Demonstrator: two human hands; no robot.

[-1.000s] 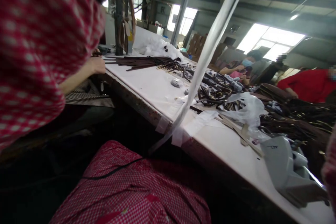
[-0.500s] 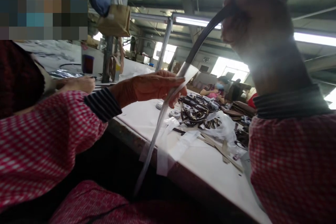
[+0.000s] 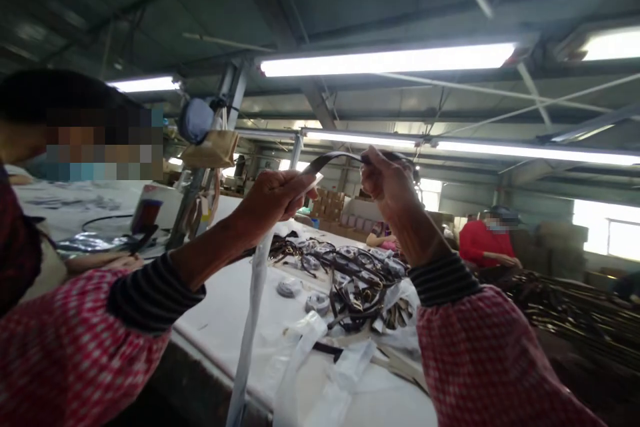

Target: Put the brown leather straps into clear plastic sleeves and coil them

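While pinching one dark strap (image 3: 336,156), arched between left hand (image 3: 274,197) and right hand (image 3: 393,180), fingers closed narrow on both ends, best to keep it untwisted. Hanging below left fingers: one pale plastic strip (image 3: 253,307). Beyond fingertips, lower: two grey coils (image 3: 289,288); one strap heap (image 3: 370,273), too tangled to count.

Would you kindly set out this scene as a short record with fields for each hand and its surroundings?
Left hand: pinches a dark strap
Right hand: grips the same strap
Strap shape: arched between the hands
Below left hand: pale translucent strip, hanging
Worktable: tangled dark straps
Overhead: lit tube lamp
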